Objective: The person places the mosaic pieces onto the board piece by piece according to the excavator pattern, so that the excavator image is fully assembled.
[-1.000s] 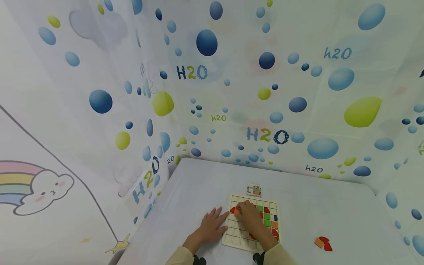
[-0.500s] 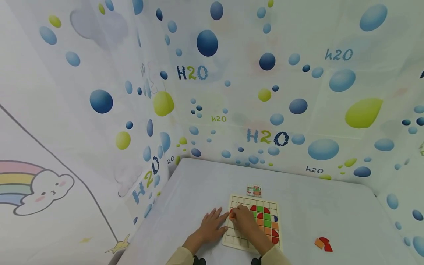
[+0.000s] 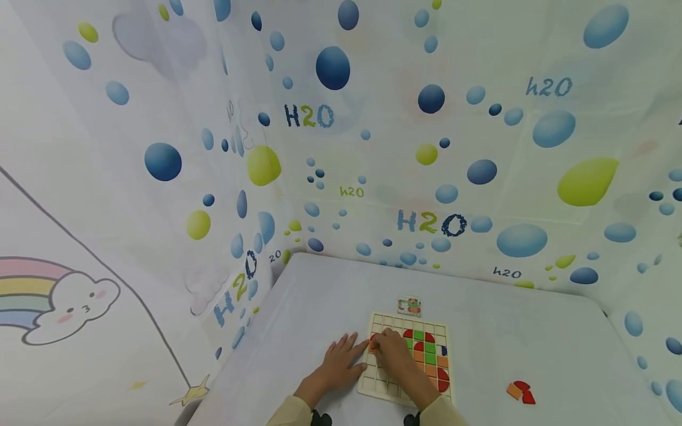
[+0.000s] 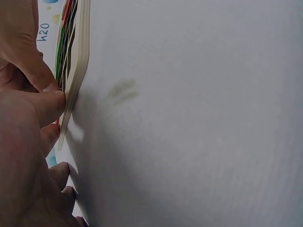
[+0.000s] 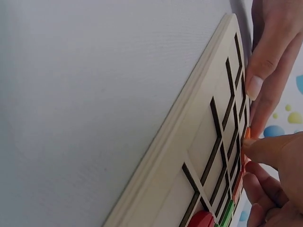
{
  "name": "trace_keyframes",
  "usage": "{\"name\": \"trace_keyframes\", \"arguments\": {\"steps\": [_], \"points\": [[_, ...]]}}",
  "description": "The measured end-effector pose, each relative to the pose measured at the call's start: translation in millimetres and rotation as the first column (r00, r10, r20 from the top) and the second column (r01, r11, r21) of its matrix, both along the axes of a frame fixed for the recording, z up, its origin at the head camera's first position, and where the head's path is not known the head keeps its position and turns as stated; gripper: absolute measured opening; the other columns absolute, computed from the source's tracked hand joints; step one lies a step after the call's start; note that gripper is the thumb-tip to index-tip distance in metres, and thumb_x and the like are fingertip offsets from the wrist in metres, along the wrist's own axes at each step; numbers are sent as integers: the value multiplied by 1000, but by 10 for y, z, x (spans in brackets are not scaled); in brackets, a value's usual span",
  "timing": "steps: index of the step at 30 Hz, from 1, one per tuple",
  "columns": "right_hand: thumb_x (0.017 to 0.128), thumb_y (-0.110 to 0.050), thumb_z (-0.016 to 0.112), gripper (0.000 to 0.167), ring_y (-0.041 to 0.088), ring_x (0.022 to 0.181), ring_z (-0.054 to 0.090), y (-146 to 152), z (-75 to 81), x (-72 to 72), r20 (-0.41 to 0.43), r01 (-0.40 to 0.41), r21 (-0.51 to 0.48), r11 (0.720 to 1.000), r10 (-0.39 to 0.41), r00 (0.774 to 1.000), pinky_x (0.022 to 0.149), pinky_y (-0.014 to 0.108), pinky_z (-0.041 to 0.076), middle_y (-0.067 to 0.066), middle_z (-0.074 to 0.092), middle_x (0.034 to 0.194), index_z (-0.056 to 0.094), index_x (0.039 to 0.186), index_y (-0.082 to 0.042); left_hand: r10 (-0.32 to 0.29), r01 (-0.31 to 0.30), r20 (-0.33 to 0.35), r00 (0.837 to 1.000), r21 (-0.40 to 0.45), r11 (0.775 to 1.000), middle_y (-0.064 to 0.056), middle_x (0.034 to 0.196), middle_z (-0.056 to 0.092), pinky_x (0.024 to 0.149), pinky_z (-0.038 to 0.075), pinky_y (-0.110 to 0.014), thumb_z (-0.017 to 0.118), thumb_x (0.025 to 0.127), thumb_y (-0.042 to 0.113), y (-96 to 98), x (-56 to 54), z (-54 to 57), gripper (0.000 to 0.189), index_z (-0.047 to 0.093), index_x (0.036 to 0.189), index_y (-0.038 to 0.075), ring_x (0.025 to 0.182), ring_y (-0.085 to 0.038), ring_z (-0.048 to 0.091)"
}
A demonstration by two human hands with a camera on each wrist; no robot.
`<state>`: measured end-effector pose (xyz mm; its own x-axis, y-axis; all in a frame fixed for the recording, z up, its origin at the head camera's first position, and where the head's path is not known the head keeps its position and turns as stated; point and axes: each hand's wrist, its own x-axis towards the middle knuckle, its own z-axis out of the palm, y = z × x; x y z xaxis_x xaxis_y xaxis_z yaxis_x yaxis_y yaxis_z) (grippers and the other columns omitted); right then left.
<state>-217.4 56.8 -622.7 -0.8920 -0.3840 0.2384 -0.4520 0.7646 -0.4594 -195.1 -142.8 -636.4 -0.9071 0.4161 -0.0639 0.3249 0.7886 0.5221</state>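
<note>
A pale wooden grid board (image 3: 375,380) lies on the table, with red, green and orange tiles set in its right and middle squares. My right hand (image 3: 396,359) reaches over the board to its left side. Thumb and fingers there pinch a small orange tile (image 5: 246,137), close over the squares and partly hidden by the fingers. Beside the board's left edge, my left hand (image 3: 339,363) lies with fingers spread. Its index finger and thumb touch that edge, also in the left wrist view, where the board (image 4: 78,61) shows side-on.
Behind the board lies a small printed pattern card (image 3: 409,305). To the right, a loose orange tile (image 3: 514,390) and red tiles (image 3: 528,397) rest on the white table (image 3: 479,331). Printed sheets (image 3: 373,154) rise behind and at the left.
The right hand has shifted left and slightly nearer with the orange tile, uncovering red and green tiles in the middle. Over the last half second it barely moves. The left hand stays put.
</note>
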Motion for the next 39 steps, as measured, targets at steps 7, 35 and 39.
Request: {"name": "trace_keyframes", "arguments": {"steps": [7, 35, 39], "points": [[91, -9, 82, 11, 19, 90, 60, 90, 62, 50, -8, 24, 1, 1000, -24, 1000, 79, 41, 56, -1, 62, 99, 74, 97, -15, 11, -11, 1, 1000, -35, 999, -17, 170, 35, 122, 25, -71, 58, 107, 43, 19, -11, 42, 59, 46, 161, 23, 157, -45, 30], [93, -17, 78, 32, 37, 86, 64, 2585, 206, 688, 311, 444, 155, 883, -470, 826, 65, 50, 54, 21, 64, 96, 65, 111, 6, 19, -18, 39, 999, -17, 1000, -18, 171, 32, 123, 20, -72, 56, 108, 41, 38, 36, 66, 59, 43, 163, 22, 158, -47, 25], [96, -16, 75, 26, 35, 86, 64, 2675, 83, 728, 310, 430, 183, 884, -467, 828, 66, 50, 55, 22, 62, 95, 66, 108, 5, 25, -24, 34, 999, -24, 999, -17, 172, 31, 124, 20, -71, 56, 108, 43, 32, 16, 45, 59, 43, 163, 24, 159, -45, 25]]}}
